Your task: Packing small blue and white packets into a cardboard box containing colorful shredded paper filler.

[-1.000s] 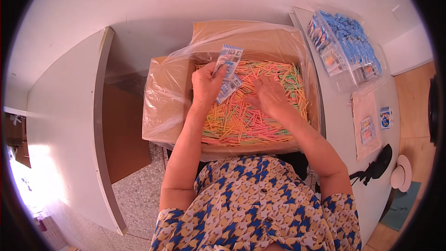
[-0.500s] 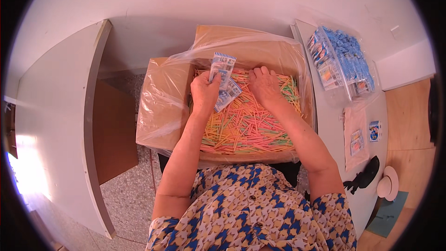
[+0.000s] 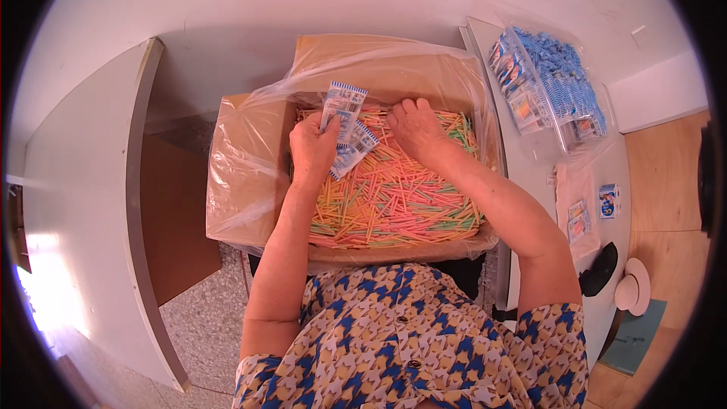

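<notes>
While the left hand [image 3: 311,148] grips packets [image 3: 346,100], the right hand [image 3: 419,130] seems to be gathering pastel sticks [image 3: 394,208], its fingers' hold unclear, probably needing a gentle pinch next.

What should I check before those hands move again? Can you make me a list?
1. Left hand holding the blue-and-white packets: ok, pinched near the thumb.
2. Right hand at the coloured sticks: ok, it is over the pile's far part.
3. Right hand gripping any sticks: cannot tell, the fingertips are hidden.
4. Cardboard box open: ok.
5. Plastic liner off the pile's middle: ok, it drapes over the box sides.
</notes>
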`<state>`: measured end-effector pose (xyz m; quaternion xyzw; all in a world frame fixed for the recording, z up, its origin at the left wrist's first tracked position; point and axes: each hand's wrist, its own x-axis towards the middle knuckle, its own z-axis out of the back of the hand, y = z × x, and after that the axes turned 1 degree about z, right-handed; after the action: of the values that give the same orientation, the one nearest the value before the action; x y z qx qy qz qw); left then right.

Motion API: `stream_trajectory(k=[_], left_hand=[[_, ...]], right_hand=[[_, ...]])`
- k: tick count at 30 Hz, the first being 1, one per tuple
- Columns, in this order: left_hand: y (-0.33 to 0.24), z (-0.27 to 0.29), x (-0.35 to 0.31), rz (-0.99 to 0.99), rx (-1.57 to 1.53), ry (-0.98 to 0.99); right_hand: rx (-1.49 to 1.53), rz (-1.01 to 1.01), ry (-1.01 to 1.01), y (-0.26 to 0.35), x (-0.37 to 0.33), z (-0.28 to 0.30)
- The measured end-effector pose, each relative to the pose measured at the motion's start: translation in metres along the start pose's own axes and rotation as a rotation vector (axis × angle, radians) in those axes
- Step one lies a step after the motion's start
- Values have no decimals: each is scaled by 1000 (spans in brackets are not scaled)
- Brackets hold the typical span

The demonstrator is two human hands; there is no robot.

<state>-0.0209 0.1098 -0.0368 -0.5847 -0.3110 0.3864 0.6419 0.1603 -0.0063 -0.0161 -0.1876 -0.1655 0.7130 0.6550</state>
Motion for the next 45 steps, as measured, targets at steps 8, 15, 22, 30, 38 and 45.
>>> stream_trajectory(k=[8,15,22,30,38,45], left_hand=[[0,-1,0,-4,53,7],[3,0,0,-12,60,-21],[5,-1,1,-33,68,-7],[4,2,0,-10,67,33],[-2,0,-1,-47,125,20],[3,0,0,-56,135,5]], right_hand=[[87,-52,-51,-15,-9,1],[8,-88,-126,-29,-37,31],[127,-162,-139,-20,-47,26],[485,-379,-269,-23,-53,37],[2099,-902,253,-22,-60,3],[2468,-1108,76,-6,-40,-9]])
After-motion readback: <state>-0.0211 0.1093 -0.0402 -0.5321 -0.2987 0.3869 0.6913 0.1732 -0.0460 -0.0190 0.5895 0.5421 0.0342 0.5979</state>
